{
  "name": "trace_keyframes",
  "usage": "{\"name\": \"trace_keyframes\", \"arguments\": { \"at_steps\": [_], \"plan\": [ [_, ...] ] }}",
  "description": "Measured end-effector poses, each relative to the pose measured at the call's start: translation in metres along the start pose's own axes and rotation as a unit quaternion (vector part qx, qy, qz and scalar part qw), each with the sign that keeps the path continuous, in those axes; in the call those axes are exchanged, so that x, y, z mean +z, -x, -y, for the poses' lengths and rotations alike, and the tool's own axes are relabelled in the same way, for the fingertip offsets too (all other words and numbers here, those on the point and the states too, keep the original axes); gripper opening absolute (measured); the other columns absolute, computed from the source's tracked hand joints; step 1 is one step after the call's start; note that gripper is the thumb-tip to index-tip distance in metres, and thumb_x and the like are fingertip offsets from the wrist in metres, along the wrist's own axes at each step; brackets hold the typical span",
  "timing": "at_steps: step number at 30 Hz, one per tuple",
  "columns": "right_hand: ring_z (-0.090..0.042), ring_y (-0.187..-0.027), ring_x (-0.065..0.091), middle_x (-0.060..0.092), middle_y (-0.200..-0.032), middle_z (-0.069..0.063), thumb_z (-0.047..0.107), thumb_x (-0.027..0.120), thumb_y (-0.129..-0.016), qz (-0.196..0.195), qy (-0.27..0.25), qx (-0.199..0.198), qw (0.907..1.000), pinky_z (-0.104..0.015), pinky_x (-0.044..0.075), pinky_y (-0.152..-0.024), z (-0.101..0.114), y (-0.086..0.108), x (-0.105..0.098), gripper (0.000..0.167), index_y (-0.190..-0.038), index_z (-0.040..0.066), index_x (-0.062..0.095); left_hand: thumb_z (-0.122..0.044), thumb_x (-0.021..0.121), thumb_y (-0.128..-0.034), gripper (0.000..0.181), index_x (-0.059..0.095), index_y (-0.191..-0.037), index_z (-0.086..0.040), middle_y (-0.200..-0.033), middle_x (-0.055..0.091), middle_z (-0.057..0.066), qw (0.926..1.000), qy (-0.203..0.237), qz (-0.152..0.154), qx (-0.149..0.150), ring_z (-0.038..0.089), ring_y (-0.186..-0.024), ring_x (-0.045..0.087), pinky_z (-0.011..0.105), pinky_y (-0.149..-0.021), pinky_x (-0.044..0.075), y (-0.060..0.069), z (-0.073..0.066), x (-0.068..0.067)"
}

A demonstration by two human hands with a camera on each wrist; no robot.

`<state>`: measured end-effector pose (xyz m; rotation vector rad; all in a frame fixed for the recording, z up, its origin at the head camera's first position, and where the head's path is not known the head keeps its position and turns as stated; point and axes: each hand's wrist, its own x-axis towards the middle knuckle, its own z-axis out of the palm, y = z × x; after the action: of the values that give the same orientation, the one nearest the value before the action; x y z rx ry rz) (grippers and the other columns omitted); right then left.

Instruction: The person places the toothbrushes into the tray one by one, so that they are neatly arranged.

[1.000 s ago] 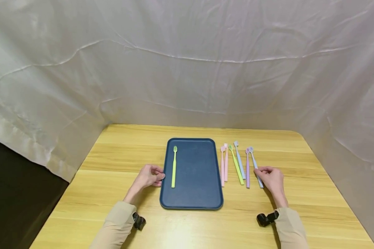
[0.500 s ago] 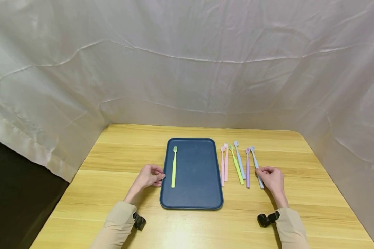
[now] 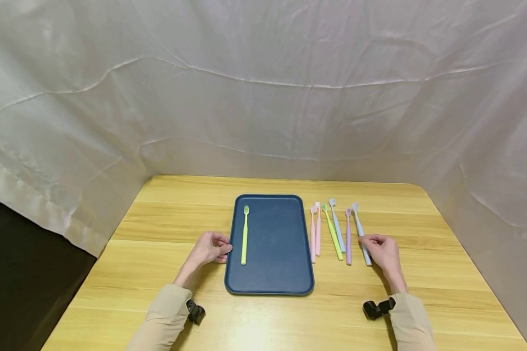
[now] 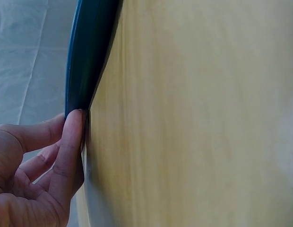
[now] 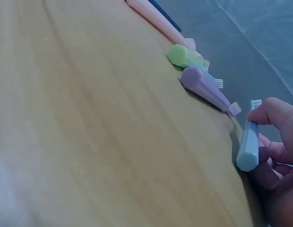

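My left hand (image 3: 209, 248) pinches the left rim of a dark blue tray (image 3: 272, 287); the left wrist view shows thumb and finger at the tray's edge (image 4: 87, 61). A green toothbrush (image 3: 245, 239) lies lengthwise in the tray, on its left side. My right hand (image 3: 384, 253) holds the rightmost blue toothbrush (image 3: 359, 225) between thumb and fingers. In the right wrist view that brush (image 5: 249, 146) looks slightly raised, its handle end toward the camera. Just left of it lies a purple toothbrush (image 3: 349, 239).
Right of the tray on the wooden table (image 3: 421, 234) lie two pink toothbrushes (image 3: 313, 239), another green toothbrush (image 3: 335, 239) and another blue one (image 3: 338, 226). A grey curtain (image 3: 263, 122) hangs behind the table and along its sides.
The head of the blue toothbrush in my right hand has shifted slightly away from me and the brush stands a little farther from the purple one. My left hand has not moved.
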<state>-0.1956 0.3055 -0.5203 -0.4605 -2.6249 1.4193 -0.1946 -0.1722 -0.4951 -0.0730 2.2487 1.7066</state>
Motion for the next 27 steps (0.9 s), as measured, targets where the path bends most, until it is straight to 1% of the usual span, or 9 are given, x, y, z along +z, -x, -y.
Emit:
{"name": "trace_keyframes", "arguments": {
  "at_steps": [1,4,6,8,11,14,16,21,27],
  "plan": [
    [0.002,-0.066,0.057,0.066,-0.074,0.013,0.023,0.072,-0.092,0.006,-0.006,-0.003,1.0000,-0.013,0.052,-0.058,0.000,0.000,0.000,0.036,-0.111,-0.008,0.072,0.007,0.067,-0.0902,0.021,0.062,-0.108,0.017,-0.082,0.062,0.010,0.9999,0.002,0.006,0.009,0.012,-0.058,0.066,0.029,-0.061,0.068,0.001,-0.001,-0.001],
    [0.001,-0.067,0.056,0.064,-0.074,0.014,0.023,0.071,-0.094,0.017,-0.024,-0.006,0.9995,-0.014,0.052,-0.057,0.001,0.000,-0.001,0.038,-0.113,-0.010,0.069,0.006,0.068,-0.0897,0.020,0.062,-0.106,0.016,-0.081,0.061,0.009,0.9998,0.005,0.012,0.017,0.012,-0.058,0.067,0.030,-0.060,0.067,0.002,-0.001,-0.002],
    [0.000,-0.067,0.056,0.063,-0.073,0.016,0.023,0.070,-0.095,0.020,-0.031,-0.005,0.9993,-0.014,0.051,-0.057,0.001,0.000,-0.001,0.039,-0.114,-0.010,0.068,0.006,0.068,-0.0899,0.021,0.062,-0.107,0.016,-0.082,0.062,0.010,0.9998,0.004,0.012,0.013,0.012,-0.059,0.067,0.030,-0.061,0.068,0.002,-0.001,-0.001],
    [0.000,-0.066,0.055,0.063,-0.073,0.017,0.024,0.069,-0.095,0.025,-0.037,-0.003,0.9990,-0.014,0.050,-0.056,0.002,-0.001,-0.001,0.040,-0.115,-0.010,0.067,0.005,0.068,-0.0902,0.022,0.063,-0.109,0.015,-0.084,0.062,0.010,1.0000,0.001,0.002,0.000,0.013,-0.059,0.067,0.030,-0.062,0.068,0.000,0.000,0.000],
    [0.001,-0.063,0.054,0.064,-0.071,0.017,0.025,0.068,-0.096,0.036,-0.053,0.003,0.9979,-0.015,0.049,-0.052,0.003,-0.002,-0.001,0.042,-0.118,-0.011,0.066,0.006,0.067,-0.0908,0.023,0.062,-0.110,0.016,-0.085,0.062,0.011,0.9999,-0.004,-0.006,-0.010,0.013,-0.059,0.066,0.030,-0.061,0.068,-0.002,0.002,0.001],
    [0.001,-0.060,0.054,0.064,-0.070,0.018,0.025,0.067,-0.097,0.048,-0.067,0.010,0.9966,-0.015,0.049,-0.050,0.006,-0.002,-0.001,0.044,-0.120,-0.012,0.064,0.006,0.067,-0.0909,0.022,0.062,-0.110,0.016,-0.084,0.061,0.010,0.9999,-0.008,-0.009,-0.012,0.012,-0.058,0.066,0.030,-0.060,0.067,-0.002,0.002,0.001],
    [0.002,-0.061,0.054,0.064,-0.071,0.018,0.025,0.066,-0.098,0.056,-0.074,0.011,0.9956,-0.015,0.050,-0.050,0.009,-0.001,0.000,0.045,-0.121,-0.013,0.062,0.006,0.067,-0.0907,0.021,0.062,-0.109,0.016,-0.084,0.061,0.010,0.9999,-0.006,-0.009,-0.013,0.012,-0.057,0.065,0.029,-0.059,0.067,-0.001,0.001,0.002],
    [0.000,-0.060,0.055,0.065,-0.075,0.014,0.025,0.063,-0.100,0.082,-0.075,0.002,0.9937,-0.016,0.051,-0.050,0.018,0.002,0.001,0.045,-0.123,-0.013,0.060,0.007,0.066,-0.0910,0.021,0.061,-0.109,0.015,-0.085,0.062,0.011,0.9998,-0.008,-0.012,-0.011,0.013,-0.057,0.065,0.029,-0.060,0.067,-0.002,0.002,0.002],
    [-0.001,-0.066,0.059,0.070,-0.081,0.009,0.024,0.064,-0.100,0.112,-0.098,-0.004,0.9889,-0.016,0.054,-0.054,0.030,0.007,0.004,0.045,-0.124,-0.014,0.059,0.007,0.066,-0.0904,0.021,0.061,-0.109,0.016,-0.084,0.061,0.011,0.9998,-0.004,-0.013,-0.012,0.014,-0.057,0.065,0.029,-0.060,0.067,-0.003,0.003,0.003]
  ]
}}
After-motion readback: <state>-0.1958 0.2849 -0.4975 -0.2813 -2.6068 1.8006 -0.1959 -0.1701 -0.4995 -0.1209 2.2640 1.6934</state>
